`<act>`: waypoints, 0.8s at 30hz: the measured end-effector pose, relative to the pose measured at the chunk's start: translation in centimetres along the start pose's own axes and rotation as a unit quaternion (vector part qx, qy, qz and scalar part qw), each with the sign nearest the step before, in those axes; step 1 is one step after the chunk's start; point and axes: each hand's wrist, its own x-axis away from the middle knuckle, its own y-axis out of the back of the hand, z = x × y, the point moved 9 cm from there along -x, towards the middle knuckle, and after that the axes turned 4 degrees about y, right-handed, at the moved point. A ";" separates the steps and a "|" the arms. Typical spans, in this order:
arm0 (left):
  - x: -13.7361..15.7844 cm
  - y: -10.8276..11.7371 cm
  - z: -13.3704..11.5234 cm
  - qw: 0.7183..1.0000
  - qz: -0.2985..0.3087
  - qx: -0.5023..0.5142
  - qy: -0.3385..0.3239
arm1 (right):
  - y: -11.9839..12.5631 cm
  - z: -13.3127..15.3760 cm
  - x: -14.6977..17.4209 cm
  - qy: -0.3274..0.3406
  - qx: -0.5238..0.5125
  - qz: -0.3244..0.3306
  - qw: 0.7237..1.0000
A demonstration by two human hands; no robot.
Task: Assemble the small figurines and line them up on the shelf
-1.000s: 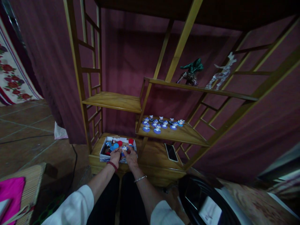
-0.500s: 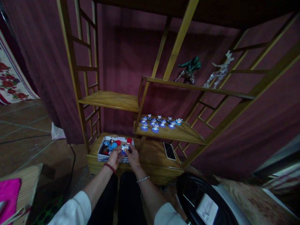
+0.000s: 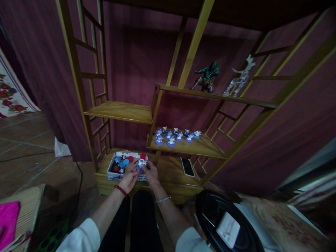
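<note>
Between my two hands is a small white-and-purple figurine on a round purple base, held over the right end of an open cardboard box. My left hand is closed on its left side, a red beaded bracelet on the wrist. Closed on the right side is my right hand, with a silver bangle. Several small figurines with blue and red round bases lie jumbled in the box. On the low shelf to the right stand several similar figurines, some on purple bases, others dark.
A phone lies on the bottom board right of the box. Above, a green-cloaked statuette and a clear deer statuette stand on a shelf. Close by my right arm is a round black object. Wooden uprights frame the shelves.
The view has shifted slightly, so the shelves appear a little further left. Both hands still hold the figurine, which is turned a little; my left hand sits slightly lower, uncovering more of the box.
</note>
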 end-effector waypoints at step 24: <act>0.7 0.5 0.0 1.000 -0.013 0.005 -0.013 | 0.4 1.0 0.5 0.020 -0.041 0.025 0.999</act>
